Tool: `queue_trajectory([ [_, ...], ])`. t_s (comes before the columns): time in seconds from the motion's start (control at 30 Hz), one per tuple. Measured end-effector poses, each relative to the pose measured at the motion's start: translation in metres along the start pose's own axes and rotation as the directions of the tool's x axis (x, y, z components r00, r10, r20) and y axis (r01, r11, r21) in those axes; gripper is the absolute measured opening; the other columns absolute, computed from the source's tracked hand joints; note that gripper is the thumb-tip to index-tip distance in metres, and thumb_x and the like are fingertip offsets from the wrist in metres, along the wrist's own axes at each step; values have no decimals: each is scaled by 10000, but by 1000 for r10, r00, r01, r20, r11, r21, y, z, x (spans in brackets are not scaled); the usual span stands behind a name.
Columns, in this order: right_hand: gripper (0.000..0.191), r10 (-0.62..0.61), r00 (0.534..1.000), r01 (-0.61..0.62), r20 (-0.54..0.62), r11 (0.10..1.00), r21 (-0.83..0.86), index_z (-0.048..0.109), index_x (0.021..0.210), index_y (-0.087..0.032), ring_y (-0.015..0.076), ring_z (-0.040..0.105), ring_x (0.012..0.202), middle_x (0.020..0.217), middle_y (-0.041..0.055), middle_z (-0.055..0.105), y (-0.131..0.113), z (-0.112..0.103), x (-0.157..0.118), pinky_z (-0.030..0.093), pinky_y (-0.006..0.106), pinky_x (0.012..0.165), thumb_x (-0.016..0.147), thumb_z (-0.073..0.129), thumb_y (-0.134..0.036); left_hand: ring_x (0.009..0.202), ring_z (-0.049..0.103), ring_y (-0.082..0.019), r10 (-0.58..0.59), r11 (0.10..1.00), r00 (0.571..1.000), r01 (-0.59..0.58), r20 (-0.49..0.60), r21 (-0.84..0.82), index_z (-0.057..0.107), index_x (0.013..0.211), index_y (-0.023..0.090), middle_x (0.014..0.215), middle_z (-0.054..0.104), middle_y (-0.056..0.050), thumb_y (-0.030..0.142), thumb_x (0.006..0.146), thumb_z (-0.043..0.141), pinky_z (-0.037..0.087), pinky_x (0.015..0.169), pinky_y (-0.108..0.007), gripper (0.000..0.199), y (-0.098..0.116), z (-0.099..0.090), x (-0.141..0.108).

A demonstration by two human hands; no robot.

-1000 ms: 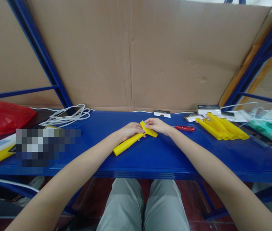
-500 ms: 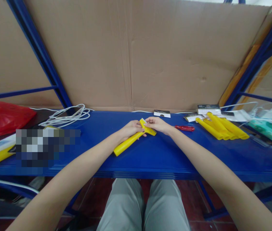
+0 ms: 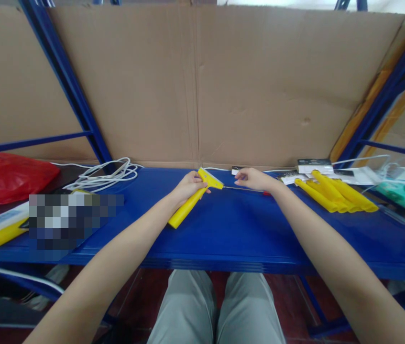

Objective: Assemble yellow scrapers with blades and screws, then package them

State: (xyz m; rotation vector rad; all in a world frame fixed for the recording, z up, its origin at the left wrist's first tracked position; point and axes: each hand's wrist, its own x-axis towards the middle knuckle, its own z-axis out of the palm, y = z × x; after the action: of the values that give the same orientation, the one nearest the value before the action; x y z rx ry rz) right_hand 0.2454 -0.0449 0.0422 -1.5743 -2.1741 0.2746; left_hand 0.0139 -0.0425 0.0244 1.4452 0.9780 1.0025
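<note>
My left hand (image 3: 190, 187) is closed round the neck of a yellow scraper-like tool (image 3: 188, 208), whose wide head points up and right and whose handle slants down to the left. To the right, my right hand (image 3: 250, 178) is off the tool, with its fingers slightly curled and apart and nothing seen in them. Just below it lies a screwdriver with a thin metal shaft (image 3: 241, 188); my right wrist hides most of its red handle.
Several yellow handles (image 3: 334, 193) lie at the right beside small black-and-white packets (image 3: 315, 166). A coiled white cable (image 3: 111, 176) and a red plastic bag (image 3: 12, 177) are at the left. Cardboard (image 3: 259, 86) stands behind the blue table (image 3: 216, 239).
My right hand has let go of the yellow tool and moved right, over the screwdriver. My left hand has turned the tool's head a little and shifted it left.
</note>
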Motion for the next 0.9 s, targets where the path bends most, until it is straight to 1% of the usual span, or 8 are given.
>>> queue_trajectory([
  [0.13, 121, 145, 981, -116, 127, 970, -216, 657, 714, -182, 188, 619, 682, 748, 58, 690, 26, -28, -8, 444, 272, 595, 713, 635, -301, 486, 612, -123, 9, 999, 997, -6, -77, 41, 354, 852, 185, 625, 603, 19, -24, 755, 522, 383, 414, -170, 285, 0, -10, 5],
  [0.2, 167, 204, 960, -150, 191, 953, -262, 651, 683, -191, 186, 608, 627, 692, 43, 679, 40, -35, -15, 425, 272, 544, 682, 657, -358, 494, 614, -125, -2, 998, 995, 8, -97, 64, 355, 858, 186, 626, 602, 22, -21, 742, 545, 393, 435, -179, 304, 0, -11, 6],
  [0.27, 197, 244, 944, -180, 221, 945, -274, 642, 666, -192, 187, 601, 602, 663, 40, 668, 52, -36, -24, 418, 275, 530, 664, 665, -388, 501, 615, -125, -11, 996, 994, 20, -110, 83, 355, 858, 186, 625, 604, 21, -20, 736, 557, 399, 454, -184, 313, 1, -10, 6],
  [0.33, 224, 244, 944, -188, 221, 951, -247, 636, 670, -190, 184, 598, 600, 672, 45, 666, 63, -34, -33, 420, 275, 535, 657, 667, -411, 492, 605, -114, -15, 994, 993, 27, -116, 106, 357, 855, 182, 623, 608, 19, -24, 746, 540, 399, 463, -185, 297, 2, -9, 4],
  [0.5, 236, 251, 959, -223, 130, 954, -201, 613, 706, -185, 174, 598, 622, 690, 49, 665, 79, -23, -44, 431, 266, 559, 663, 659, -413, 465, 582, -106, -11, 986, 991, 33, -133, 165, 371, 865, 169, 596, 599, 26, -25, 767, 505, 395, 462, -194, 255, 6, -6, 0],
  [0.63, 190, 227, 970, -202, 90, 953, -225, 589, 697, -186, 156, 578, 599, 662, 32, 643, 81, -18, -45, 419, 256, 550, 684, 644, -368, 472, 589, -98, 6, 990, 990, 14, -141, 140, 371, 866, 171, 599, 594, 34, -33, 758, 515, 373, 447, -170, 273, 6, -7, 1],
  [0.73, 183, 224, 972, -203, 69, 952, -230, 574, 681, -195, 148, 556, 572, 626, 17, 617, 79, -16, -46, 406, 253, 526, 692, 635, -367, 479, 591, -102, 0, 989, 990, 20, -140, 147, 378, 870, 173, 630, 605, 23, -28, 748, 531, 377, 451, -176, 280, 5, -9, 2],
  [0.9, 182, 198, 977, -178, 76, 961, -213, 548, 655, -196, 145, 525, 562, 619, 13, 575, 78, -12, -47, 405, 259, 533, 698, 617, -359, 481, 587, -106, 2, 987, 989, 21, -145, 162, 384, 881, 175, 632, 605, 16, -21, 736, 550, 379, 462, -184, 295, 3, -10, 4],
])
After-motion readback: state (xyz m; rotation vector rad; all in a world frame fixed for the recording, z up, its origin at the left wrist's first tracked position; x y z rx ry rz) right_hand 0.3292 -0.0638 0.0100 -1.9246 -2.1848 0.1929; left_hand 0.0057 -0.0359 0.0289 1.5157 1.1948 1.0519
